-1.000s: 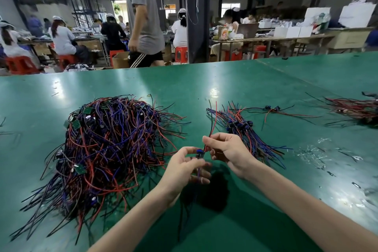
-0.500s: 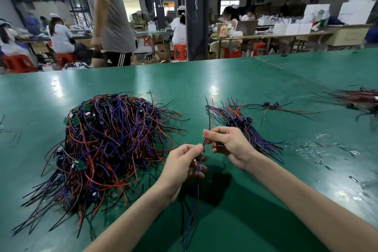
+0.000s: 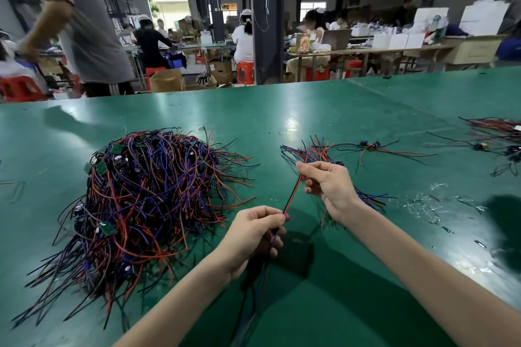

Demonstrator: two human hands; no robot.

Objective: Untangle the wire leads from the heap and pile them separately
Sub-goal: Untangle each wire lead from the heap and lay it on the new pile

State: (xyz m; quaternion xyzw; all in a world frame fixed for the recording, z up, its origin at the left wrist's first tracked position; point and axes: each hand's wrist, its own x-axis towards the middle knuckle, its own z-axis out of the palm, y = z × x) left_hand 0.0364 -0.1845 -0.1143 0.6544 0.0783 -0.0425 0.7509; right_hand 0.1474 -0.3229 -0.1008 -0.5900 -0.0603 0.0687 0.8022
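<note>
A big tangled heap of red, blue and black wire leads [image 3: 146, 200] with small green boards lies on the green table [image 3: 310, 115] at the left. A smaller sorted pile of leads [image 3: 315, 152] lies behind my right hand. One wire lead [image 3: 291, 196], red and black, is stretched between my hands. My left hand [image 3: 253, 234] pinches its lower part, and blue and black ends hang down below the fist. My right hand [image 3: 328, 186] pinches its upper end, higher and to the right.
A couple of single leads [image 3: 372, 146] lie past the sorted pile, and another bundle of leads [image 3: 496, 132] sits at the far right. Clear plastic scraps [image 3: 423, 203] are scattered right of my right arm. Someone in a grey shirt [image 3: 81, 22] walks behind the table's far edge.
My hands have drawn apart, the right one rising up and to the right, so the lead is pulled taut between them. The person behind the table has walked left.
</note>
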